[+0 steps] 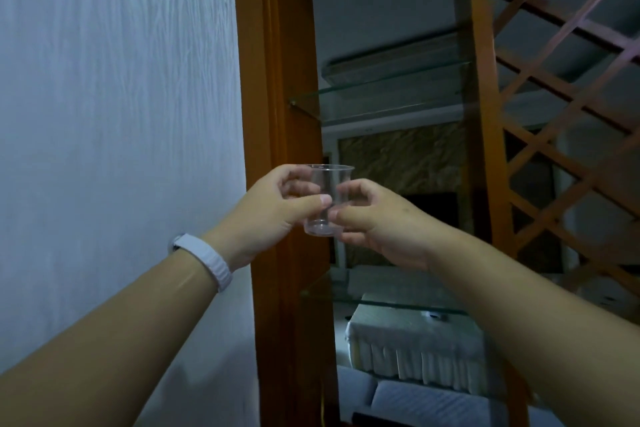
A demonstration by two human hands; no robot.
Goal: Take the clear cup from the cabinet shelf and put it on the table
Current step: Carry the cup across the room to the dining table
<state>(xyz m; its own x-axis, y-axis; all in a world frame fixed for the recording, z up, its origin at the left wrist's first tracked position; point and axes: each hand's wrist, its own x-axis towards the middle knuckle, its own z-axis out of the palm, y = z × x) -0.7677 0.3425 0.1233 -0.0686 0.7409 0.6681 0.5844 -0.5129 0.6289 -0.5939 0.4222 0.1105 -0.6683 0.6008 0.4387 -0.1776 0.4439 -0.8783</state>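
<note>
Holding: both hands are gripping the clear cup (327,199) in the air in front of the cabinet (277,114), upright, mouth up, resting on nothing.
Left hand: the left hand (273,211) is pinching the cup's left wall, thumb across the front, fingers curled behind; a white wristband (204,262) is sitting on that wrist.
Right hand: the right hand (377,222) is closing on the lower right wall, thumb near the base, fingers wrapped behind.
Shelves: one glass shelf (381,94) is hanging above the cup and a lower glass shelf (374,302) is lying well below it.
Step, as I judge it: the cup is coming off the shelf and heading for the table, which is not showing here.
Doing it well: thin plastic is likely flexing, so squeezing lightly, keeping the rim level, and drawing it straight back clear of the wooden frame and glass edges before turning away seems wise.
</note>
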